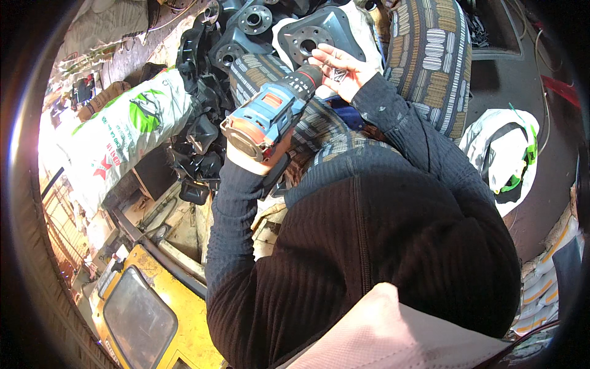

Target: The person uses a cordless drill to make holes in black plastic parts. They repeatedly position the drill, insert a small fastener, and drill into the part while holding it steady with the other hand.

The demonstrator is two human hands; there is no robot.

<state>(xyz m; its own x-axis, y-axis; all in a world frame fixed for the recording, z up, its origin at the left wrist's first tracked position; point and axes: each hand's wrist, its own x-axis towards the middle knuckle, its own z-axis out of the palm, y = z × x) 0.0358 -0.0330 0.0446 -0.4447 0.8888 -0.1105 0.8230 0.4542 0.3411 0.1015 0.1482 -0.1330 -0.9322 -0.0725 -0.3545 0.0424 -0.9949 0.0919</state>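
My left hand point(263, 158) is wrapped round the handle of a blue and grey cordless drill point(270, 111). The drill's chuck points up and to the right, close to the fingers of my right hand point(345, 72). That hand is turned palm up, its fingers partly curled, with small shiny metal pieces point(338, 75) resting in it; they look like screws. Just beyond both hands lies a black, flared part with a round holed flange point(310, 42). The tip of the drill is hidden or too small to make out.
Similar black parts point(200, 132) are heaped on the left, beside a white and green sack point(132, 126). A yellow machine panel point(147, 307) stands at lower left. On the right sits an open white bag point(501, 157). My patterned trouser leg point(427, 61) stretches away ahead.
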